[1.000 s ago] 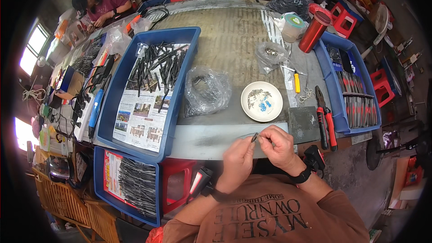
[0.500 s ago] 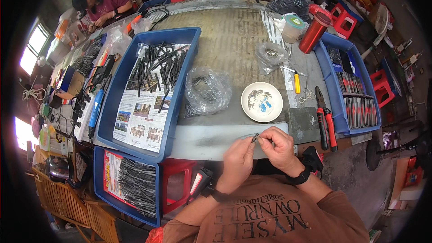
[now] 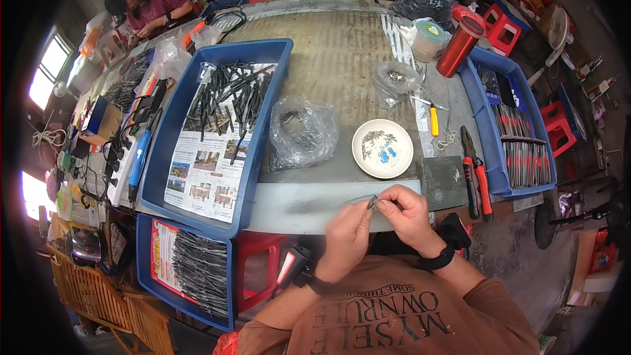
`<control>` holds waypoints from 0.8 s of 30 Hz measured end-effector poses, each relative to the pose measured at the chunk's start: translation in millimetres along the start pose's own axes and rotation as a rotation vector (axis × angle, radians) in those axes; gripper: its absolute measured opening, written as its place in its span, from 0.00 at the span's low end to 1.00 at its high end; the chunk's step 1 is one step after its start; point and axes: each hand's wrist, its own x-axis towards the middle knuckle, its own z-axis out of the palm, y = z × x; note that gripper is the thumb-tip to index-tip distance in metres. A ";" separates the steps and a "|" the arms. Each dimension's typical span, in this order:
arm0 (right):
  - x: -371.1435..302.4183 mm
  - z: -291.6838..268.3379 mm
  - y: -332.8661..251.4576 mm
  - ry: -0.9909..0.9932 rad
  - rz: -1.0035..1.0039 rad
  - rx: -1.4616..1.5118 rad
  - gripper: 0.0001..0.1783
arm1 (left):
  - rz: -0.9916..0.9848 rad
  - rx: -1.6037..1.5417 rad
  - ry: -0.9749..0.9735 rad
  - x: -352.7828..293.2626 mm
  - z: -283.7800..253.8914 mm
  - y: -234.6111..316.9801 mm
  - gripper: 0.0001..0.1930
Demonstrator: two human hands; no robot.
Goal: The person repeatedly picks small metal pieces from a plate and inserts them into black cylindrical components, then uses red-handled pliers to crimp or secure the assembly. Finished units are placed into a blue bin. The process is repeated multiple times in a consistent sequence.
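Note:
Close to the front edge of the table, my left hand (image 3: 350, 227) and my right hand (image 3: 404, 213) meet at the fingertips. Between them they pinch a small, thin dark piece (image 3: 373, 201); its exact kind is too small to make out. Both hands are closed, and the left one is slightly blurred. They hover over a pale grey strip (image 3: 289, 198) along the edge. Just beyond them sits a white bowl (image 3: 396, 169) holding small metal pins and a few blue bits. A clear plastic bag (image 3: 303, 133) with dark contents lies beyond my left hand.
A blue tray (image 3: 151, 187) with black strips on newspaper stands left, another blue tray (image 3: 231, 283) of black strips below it. On the right are red-handled pliers (image 3: 483, 190), a yellow screwdriver (image 3: 434, 121), a red flask (image 3: 460, 46) and a blue crate (image 3: 496, 158). A co-worker (image 3: 161, 6) sits far left.
My hands stay at nearly the same spot, with the small dark piece turned slightly between the fingertips. The co-worker's hands have shifted a little.

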 end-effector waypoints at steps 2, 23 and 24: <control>-0.4 -0.2 1.7 -0.004 0.011 0.016 0.07 | 0.010 -0.024 0.012 0.3 1.0 -1.7 0.11; 5.7 -7.7 4.6 -0.090 0.055 0.014 0.05 | -0.057 -0.075 -0.061 1.7 -0.7 -2.4 0.09; 6.3 -8.4 4.8 -0.098 0.027 -0.009 0.05 | -0.078 -0.094 -0.064 1.8 -0.3 -2.3 0.09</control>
